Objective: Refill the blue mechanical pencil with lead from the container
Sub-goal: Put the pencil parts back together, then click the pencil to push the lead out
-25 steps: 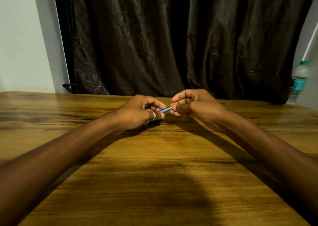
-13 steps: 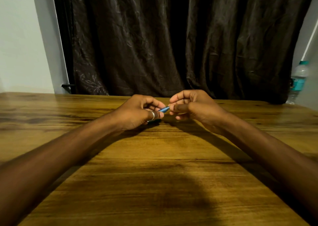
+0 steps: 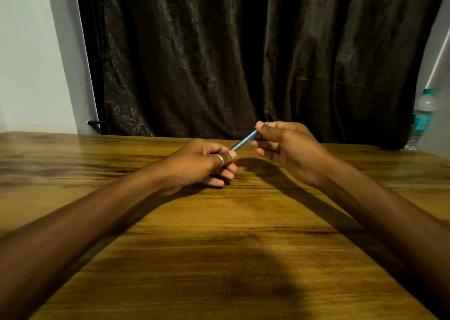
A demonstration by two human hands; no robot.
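Blue mechanical pencil (image 3: 243,141) was held slanted above the surface (image 3: 219,234), right hand (image 3: 289,149) pinching its upper end, left hand (image 3: 202,161) pinching the lower, likely steadying it for opening. No lead container was visible.

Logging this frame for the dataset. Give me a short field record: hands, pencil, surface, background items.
left hand: holds the lower end of the pencil; ring on one finger
right hand: pinches the upper end of the pencil
blue pencil: held above the table between both hands, tilted up toward the right hand
lead container: not visible
table: wooden, arms' shadows across it
curtain: dark, behind the table
water bottle: far right edge, upright
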